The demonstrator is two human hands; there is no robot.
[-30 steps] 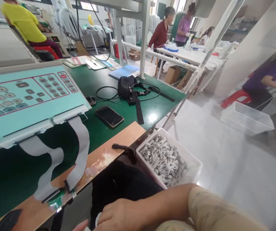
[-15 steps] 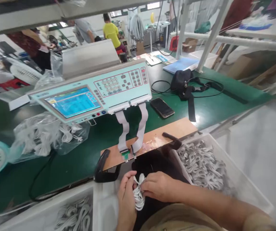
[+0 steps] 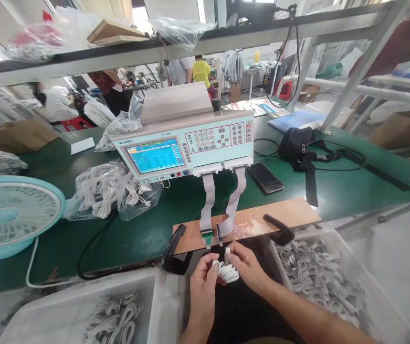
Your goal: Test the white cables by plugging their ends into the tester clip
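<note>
The coiled white cable (image 3: pixel 228 272) is held between the two hands just off the near edge of the counter (image 3: pixel 147 239), near the small green board (image 3: pixel 207 239) and apart from it. The left hand (image 3: pixel 203 282) pinches the coil's left side between thumb and fingers; the right hand (image 3: pixel 251 270) has its fingers closed on a white end piece (image 3: pixel 227 250) of the same cable, its tip upward. Handling this well probably means gripping the end piece by its body rather than the wire, leaving its tip clear, and supporting the coil lightly so no loop drags. A square, gentle approach would spare the board and the ribbon cables (image 3: pixel 208 200) behind it, while wrists stay clear of the black clamps (image 3: pixel 174 255).
</note>
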